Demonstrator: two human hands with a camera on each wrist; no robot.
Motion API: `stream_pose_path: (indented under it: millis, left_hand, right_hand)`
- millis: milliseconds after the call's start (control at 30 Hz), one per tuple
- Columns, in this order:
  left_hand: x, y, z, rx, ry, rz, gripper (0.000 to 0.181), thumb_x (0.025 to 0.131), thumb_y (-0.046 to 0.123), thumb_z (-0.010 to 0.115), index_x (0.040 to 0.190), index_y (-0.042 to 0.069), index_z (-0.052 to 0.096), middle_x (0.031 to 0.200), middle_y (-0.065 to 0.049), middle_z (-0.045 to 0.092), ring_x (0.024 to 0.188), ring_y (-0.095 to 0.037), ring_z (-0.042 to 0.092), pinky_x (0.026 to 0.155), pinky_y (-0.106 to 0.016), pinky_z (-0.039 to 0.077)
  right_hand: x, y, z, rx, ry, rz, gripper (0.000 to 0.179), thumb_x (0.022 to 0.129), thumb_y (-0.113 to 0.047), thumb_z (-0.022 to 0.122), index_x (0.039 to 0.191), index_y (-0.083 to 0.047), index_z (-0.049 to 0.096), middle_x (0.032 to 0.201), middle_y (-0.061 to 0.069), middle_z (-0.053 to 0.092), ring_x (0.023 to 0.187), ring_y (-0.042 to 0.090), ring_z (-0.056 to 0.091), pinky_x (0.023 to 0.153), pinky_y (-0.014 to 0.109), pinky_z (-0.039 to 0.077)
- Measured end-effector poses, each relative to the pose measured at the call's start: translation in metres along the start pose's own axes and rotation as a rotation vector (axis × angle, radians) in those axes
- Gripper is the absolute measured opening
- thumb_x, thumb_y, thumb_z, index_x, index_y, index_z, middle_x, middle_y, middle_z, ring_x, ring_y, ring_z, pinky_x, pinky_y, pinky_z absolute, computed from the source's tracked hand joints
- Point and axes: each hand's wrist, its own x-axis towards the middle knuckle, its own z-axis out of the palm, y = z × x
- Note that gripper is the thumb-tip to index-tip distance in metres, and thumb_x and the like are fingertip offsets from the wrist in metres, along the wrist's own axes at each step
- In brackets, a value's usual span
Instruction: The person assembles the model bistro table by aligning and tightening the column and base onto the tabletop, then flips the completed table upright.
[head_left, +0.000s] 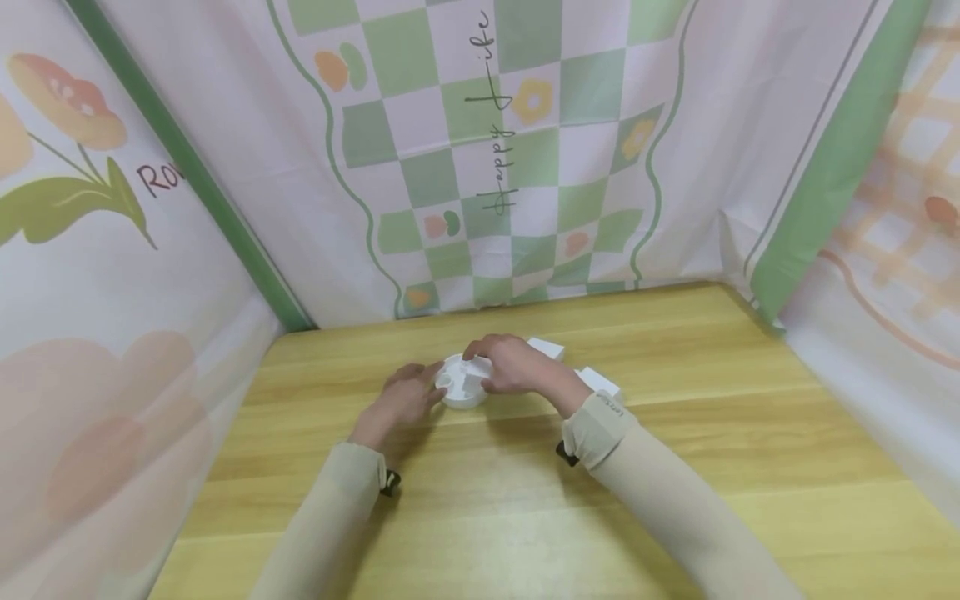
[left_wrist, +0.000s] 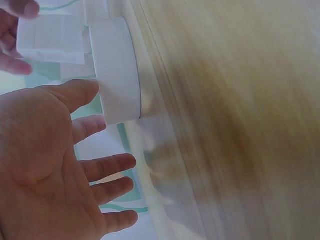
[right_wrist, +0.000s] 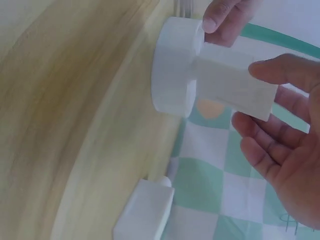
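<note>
A round white base (head_left: 462, 402) with raised rings inside it sits on the table. My right hand (head_left: 517, 367) holds a white rectangular block (right_wrist: 230, 77) between thumb and fingers. The block's inner end meets the top of the base; whether it is seated there I cannot tell. With thumb and index finger my left hand (head_left: 405, 396) touches the left side of the base. Its other fingers are spread, as the left wrist view shows.
Right of the base, partly behind my right hand and wrist, lie a white block (head_left: 546, 347) and another white block (head_left: 597, 382). Both are on the wooden table (head_left: 480, 517). Printed curtains (head_left: 517, 167) hang along its back and sides.
</note>
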Motion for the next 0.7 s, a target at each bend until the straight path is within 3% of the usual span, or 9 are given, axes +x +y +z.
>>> stream_pose_path:
  millis: [100,200,467,700]
  left_hand:
    - [-0.0003,-0.0002,-0.0003,0.004,-0.007,0.004,0.060,0.105,0.044,0.044,0.158,0.021,0.027,0.153,-0.021,0.044,0.148,-0.038,0.030,0.122,-0.060,0.023]
    - [-0.0006,-0.0004,0.0000,0.006,-0.014,0.009,0.061,0.105,0.044,0.044,0.159,0.020,0.027,0.151,-0.022,0.047,0.149,-0.039,0.029,0.122,-0.061,0.021]
    - [-0.0009,-0.0002,-0.0002,0.008,-0.013,0.008,0.061,0.105,0.044,0.044,0.159,0.020,0.027,0.151,-0.022,0.047,0.149,-0.039,0.029,0.122,-0.061,0.021]
    - [0.0000,-0.0004,-0.0005,0.013,-0.017,0.006,0.061,0.105,0.045,0.043,0.159,0.021,0.026,0.151,-0.021,0.048,0.149,-0.039,0.028,0.122,-0.062,0.021]
  right_hand:
    - [0.0022,-0.0008,0.0014,-0.029,0.022,-0.001,0.039,0.083,-0.032,0.079,0.113,-0.011,0.068,0.106,0.008,0.071,0.095,0.024,0.066,0.086,0.039,0.056]
    - [0.0041,-0.0031,0.0032,-0.048,0.029,0.011,0.042,0.081,-0.042,0.080,0.107,-0.010,0.070,0.100,0.005,0.071,0.088,0.020,0.065,0.081,0.036,0.055]
    - [0.0020,-0.0048,-0.0002,-0.046,-0.017,-0.028,0.047,0.077,-0.020,0.080,0.121,-0.010,0.068,0.111,0.007,0.069,0.099,0.024,0.066,0.090,0.039,0.056]
    - [0.0089,-0.0053,0.0074,-0.223,0.060,-0.061,0.045,0.088,-0.048,0.071,0.122,-0.020,0.065,0.097,0.003,0.069,0.084,0.021,0.067,0.075,0.039,0.058]
